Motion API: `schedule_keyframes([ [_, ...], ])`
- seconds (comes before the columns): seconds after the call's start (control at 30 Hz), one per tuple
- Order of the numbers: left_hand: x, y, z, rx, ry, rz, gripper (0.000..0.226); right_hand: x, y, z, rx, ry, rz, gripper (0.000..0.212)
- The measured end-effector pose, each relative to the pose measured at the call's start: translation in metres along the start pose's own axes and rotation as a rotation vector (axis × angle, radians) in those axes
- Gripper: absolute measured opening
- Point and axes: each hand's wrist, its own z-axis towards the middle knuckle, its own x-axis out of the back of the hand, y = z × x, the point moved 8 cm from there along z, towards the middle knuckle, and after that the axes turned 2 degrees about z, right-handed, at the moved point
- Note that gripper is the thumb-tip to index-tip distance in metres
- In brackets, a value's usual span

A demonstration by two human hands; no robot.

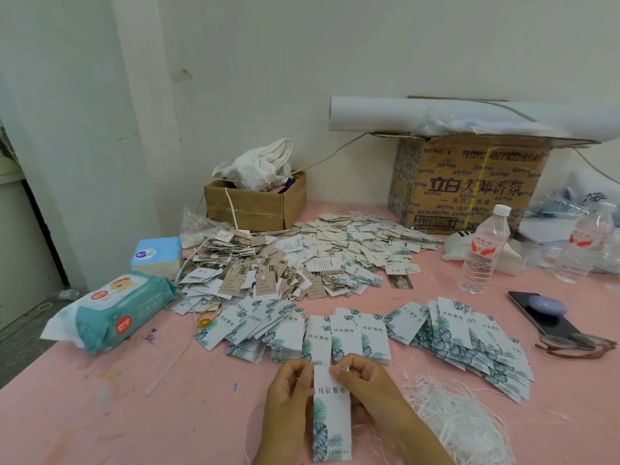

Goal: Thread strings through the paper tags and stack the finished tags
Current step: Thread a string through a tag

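Note:
A long white paper tag (332, 414) with green leaf print stands upright between both hands near the table's front edge. My left hand (288, 401) holds its left edge with curled fingers. My right hand (365, 384) pinches the tag's top, where a white string end shows at the fingertips. A tangle of white strings (459, 421) lies just right of my right hand. Rows of the same leaf-print tags (349, 333) lie fanned out beyond my hands, with more spread to the right (469, 340). A big heap of threaded tags (268, 273) covers the table's middle.
A wet-wipe pack (124, 310) and a blue tissue pack (156, 255) lie at the left. Two cardboard boxes (255, 203) (469, 182) stand against the wall. Water bottles (484, 250), a phone (543, 313) and glasses (577, 345) sit at the right on the pink table (100, 414).

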Motion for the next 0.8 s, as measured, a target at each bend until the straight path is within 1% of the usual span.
schedule_keyframes([
  [0.07,0.005,0.003,0.003,0.006,0.049,-0.133,0.011,0.003,-0.003,0.000,0.026,0.030,0.037,0.010],
  [0.17,0.003,0.008,0.003,0.012,0.019,-0.345,0.016,0.008,-0.006,0.003,0.073,0.056,0.032,0.010],
  [0.27,0.002,0.007,0.001,0.034,0.000,-0.427,0.017,0.011,-0.007,0.005,0.121,0.086,0.004,0.007],
  [0.43,0.020,0.006,0.005,0.046,0.117,-0.588,0.017,0.032,-0.014,0.005,0.216,0.188,0.113,0.020],
  [0.5,0.026,0.005,0.006,0.034,0.157,-0.564,0.018,0.038,-0.016,0.005,0.257,0.218,0.141,0.021],
  [0.57,0.028,0.005,0.007,0.004,0.193,-0.478,0.018,0.036,-0.019,0.005,0.286,0.215,0.136,0.020],
  [0.67,0.030,0.010,0.008,-0.091,0.231,-0.271,0.014,0.028,-0.019,0.006,0.303,0.191,0.146,0.021],
  [0.73,0.027,0.016,0.006,-0.175,0.213,-0.093,0.013,0.020,-0.018,0.006,0.303,0.150,0.149,0.023],
  [0.8,0.022,0.021,0.003,-0.244,0.178,0.056,0.011,0.011,-0.018,0.004,0.291,0.088,0.153,0.019],
])
